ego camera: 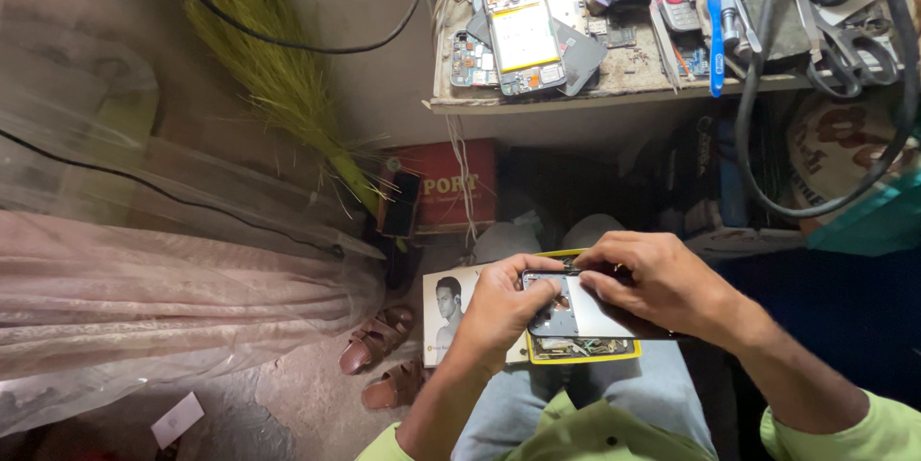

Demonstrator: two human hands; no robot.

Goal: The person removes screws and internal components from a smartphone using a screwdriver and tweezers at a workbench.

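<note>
An opened phone (574, 312) with its back cover off lies flat over the person's lap, resting on a shallow yellow tray (585, 350) of small parts that seems to serve as a catch-all under the work. The left hand (499, 307) curls around the phone's left edge, thumb laid over the exposed board, apparently to steady it. The right hand (652, 279) comes in from the right with fingertips bunched together at the phone's top edge, pinching or prying something too small to make out. Under the tray lies a printed card with a portrait (449, 312). Below it on the floor sit a pair of brown sandals (382, 355). Above, the counter (576, 96) carries another dismantled phone (523, 31), a blue-handled tool (716, 29) and scissors (849, 53), all within arm's reach. A grass broom (278, 68) leans against the wall at left
</note>
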